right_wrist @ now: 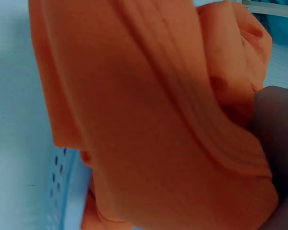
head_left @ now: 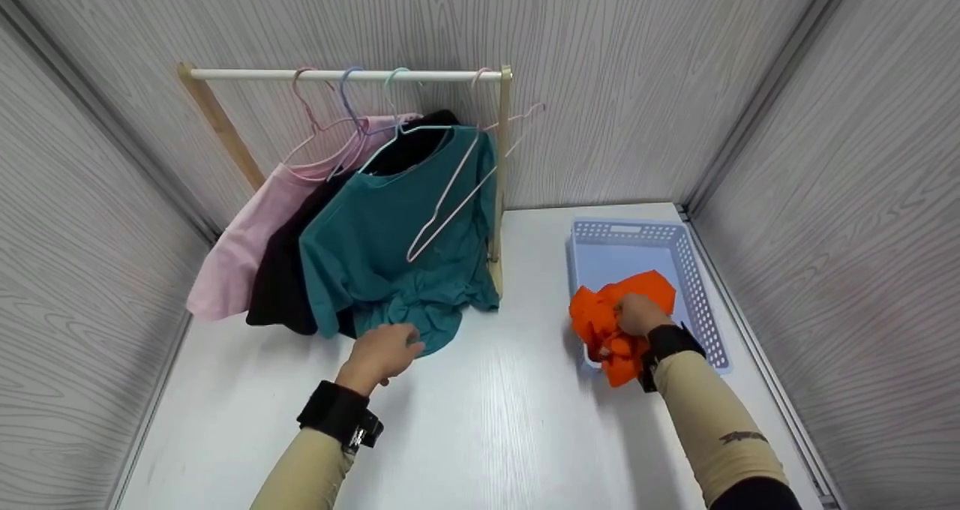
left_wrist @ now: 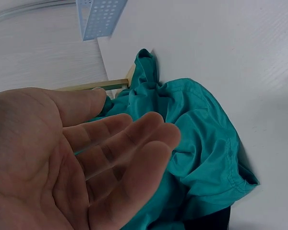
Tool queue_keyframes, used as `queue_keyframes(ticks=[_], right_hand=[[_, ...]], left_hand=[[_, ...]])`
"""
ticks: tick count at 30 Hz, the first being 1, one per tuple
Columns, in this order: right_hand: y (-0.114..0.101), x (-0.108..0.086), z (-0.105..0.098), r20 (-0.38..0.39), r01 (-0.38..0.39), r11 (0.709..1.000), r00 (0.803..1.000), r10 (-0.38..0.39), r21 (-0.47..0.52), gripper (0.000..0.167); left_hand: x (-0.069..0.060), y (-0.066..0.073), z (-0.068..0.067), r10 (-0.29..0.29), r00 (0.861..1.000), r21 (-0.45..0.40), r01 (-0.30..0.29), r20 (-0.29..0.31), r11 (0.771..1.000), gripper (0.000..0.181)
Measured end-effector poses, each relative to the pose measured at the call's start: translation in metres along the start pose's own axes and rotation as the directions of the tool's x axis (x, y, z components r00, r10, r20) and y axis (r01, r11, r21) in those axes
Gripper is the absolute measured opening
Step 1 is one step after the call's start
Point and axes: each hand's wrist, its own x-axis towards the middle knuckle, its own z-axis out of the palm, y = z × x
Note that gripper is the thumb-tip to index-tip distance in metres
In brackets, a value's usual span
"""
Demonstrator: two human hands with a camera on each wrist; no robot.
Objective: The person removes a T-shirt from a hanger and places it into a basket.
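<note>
Bunched orange cloth, a garment (head_left: 649,289) with a stitched seam in the right wrist view, is gripped by my right hand (head_left: 641,315) over the near left part of a blue plastic basket (head_left: 626,255). Some of it hangs past the basket's left rim. My left hand (head_left: 384,352) holds nothing, its fingers loosely bent and palm showing in the left wrist view. It hovers just in front of the hem of a teal shirt (head_left: 375,225), which hangs from a mint hanger (head_left: 397,112) and spreads onto the table.
A rack with a white rail (head_left: 247,74) and wooden posts stands at the back left. On it hang a pink garment (head_left: 244,255), a black garment (head_left: 281,285) and a bare pink hanger (head_left: 450,195) by the right post. Grey panel walls (head_left: 600,82) enclose the table.
</note>
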Motion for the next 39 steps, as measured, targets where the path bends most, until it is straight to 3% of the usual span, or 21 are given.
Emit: queue_keyframes(ticks=[2,4,6,7,8,10,12,14,16,20,24,27,29,32,34,36,39], right_hand=[[-0.002,0.001,-0.003,-0.138,0.007,1.0,0.99,-0.011,-0.029,0.023],[0.0,0.002,-0.003,-0.266,-0.01,0.999,0.964,-0.002,-0.042,0.029],[0.005,0.003,0.003,-0.35,-0.022,0.999,0.937,0.008,-0.035,0.032],[0.009,0.003,0.008,-0.362,-0.024,0.999,0.932,0.012,-0.027,0.034],[0.013,0.004,0.015,-0.358,-0.023,0.999,0.933,0.013,-0.022,0.034],[0.021,0.003,0.029,-0.299,-0.018,1.0,0.954,0.014,-0.009,0.034],[0.026,-0.001,0.04,-0.193,-0.023,1.0,0.981,0.023,0.006,0.038],[0.027,-0.005,0.044,-0.081,-0.035,0.999,0.996,0.037,0.02,0.04],[0.023,-0.009,0.04,-0.009,-0.034,0.999,0.999,0.034,0.023,0.038],[0.012,-0.016,0.013,0.059,-0.023,0.998,0.998,0.02,0.056,0.035],[-0.002,-0.022,-0.02,0.056,-0.014,0.999,0.998,0.011,0.048,0.038],[-0.013,-0.025,-0.038,0.012,-0.006,0.999,1.0,0.005,0.037,0.036],[-0.022,-0.026,-0.046,-0.006,0.005,0.998,1.0,-0.005,0.059,0.036],[-0.036,-0.028,-0.049,-0.026,0.043,0.996,0.999,-0.041,0.078,0.036],[-0.045,-0.029,-0.047,-0.036,0.071,0.993,0.997,-0.068,0.093,0.036],[-0.053,-0.03,-0.042,-0.04,0.095,0.991,0.995,-0.091,0.098,0.035],[-0.065,-0.033,-0.035,-0.038,0.125,0.986,0.992,-0.122,0.107,0.033]], left_hand=[[-0.002,-0.001,-0.001,-0.001,1.0,-0.004,0.001,-0.003,1.0,0.04],[-0.004,-0.001,-0.002,-0.001,1.0,-0.004,0.001,-0.003,1.0,0.04],[-0.006,-0.002,-0.004,-0.002,1.0,-0.002,0.002,0.0,1.0,0.04],[-0.006,-0.003,-0.005,-0.003,1.0,-0.003,0.003,0.001,1.0,0.04],[-0.007,-0.003,-0.006,-0.006,1.0,-0.003,0.006,0.003,1.0,0.04],[-0.007,-0.004,-0.009,-0.008,1.0,-0.002,0.008,0.002,1.0,0.041],[-0.006,-0.003,-0.014,-0.011,1.0,-0.001,0.011,0.004,1.0,0.042],[-0.006,-0.002,-0.02,-0.002,1.0,0.014,0.002,0.004,1.0,0.042],[-0.005,0.0,-0.029,0.012,1.0,0.056,-0.011,-0.008,0.998,0.041],[-0.005,0.004,-0.054,0.044,0.998,0.11,-0.04,-0.039,0.993,0.04],[-0.006,0.01,-0.093,0.058,0.994,0.13,-0.046,-0.09,0.99,0.04],[-0.006,0.015,-0.128,0.07,0.984,0.147,-0.045,-0.163,0.988,0.04],[-0.005,0.016,-0.15,0.076,0.972,0.129,-0.048,-0.222,0.99,0.04],[-0.004,0.014,-0.176,0.081,0.939,0.063,-0.064,-0.334,0.996,0.036],[-0.002,0.012,-0.187,0.073,0.911,0.031,-0.066,-0.406,0.997,0.034],[0.0,0.009,-0.193,0.054,0.892,0.016,-0.052,-0.449,0.999,0.035],[0.003,0.007,-0.194,0.017,0.9,0.027,-0.005,-0.436,1.0,0.04]])
